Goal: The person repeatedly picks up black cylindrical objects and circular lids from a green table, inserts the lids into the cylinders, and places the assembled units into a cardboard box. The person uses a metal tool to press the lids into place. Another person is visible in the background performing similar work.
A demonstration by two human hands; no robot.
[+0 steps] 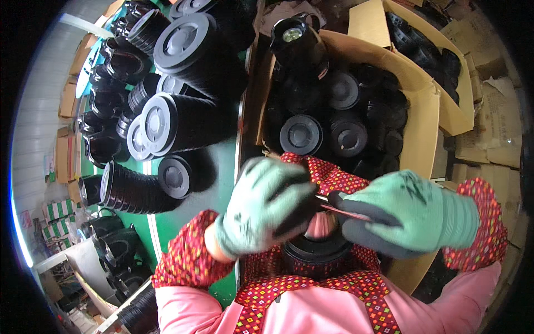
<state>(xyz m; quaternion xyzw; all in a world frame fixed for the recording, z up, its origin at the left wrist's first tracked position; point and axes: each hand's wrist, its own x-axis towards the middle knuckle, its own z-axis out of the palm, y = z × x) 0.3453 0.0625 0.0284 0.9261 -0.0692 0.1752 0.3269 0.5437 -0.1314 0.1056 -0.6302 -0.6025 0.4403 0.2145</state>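
Note:
My right hand (pixel 405 214), in a green glove with dark coated fingers, pinches a thin, flat reddish strip (pixel 347 212) with a pale edge; its kind does not show. My left hand (pixel 271 206), gloved alike, is curled at the strip's other end, slightly blurred. Whatever its fingers grip is hidden. Directly beneath both hands, close to my body, stands a round black vessel (pixel 314 250). A shiny, mirror-like part (pixel 321 225) in its top reflects pink.
Ahead, a large cardboard box (pixel 420 133) holds several black round-bottomed vessels, with a black jug (pixel 300 47) on its far left corner. The green table (pixel 214 192) at left carries stacked grey-black discs (pixel 158 123) and black jug bodies (pixel 119 61). Another box (pixel 370 25) stands far right.

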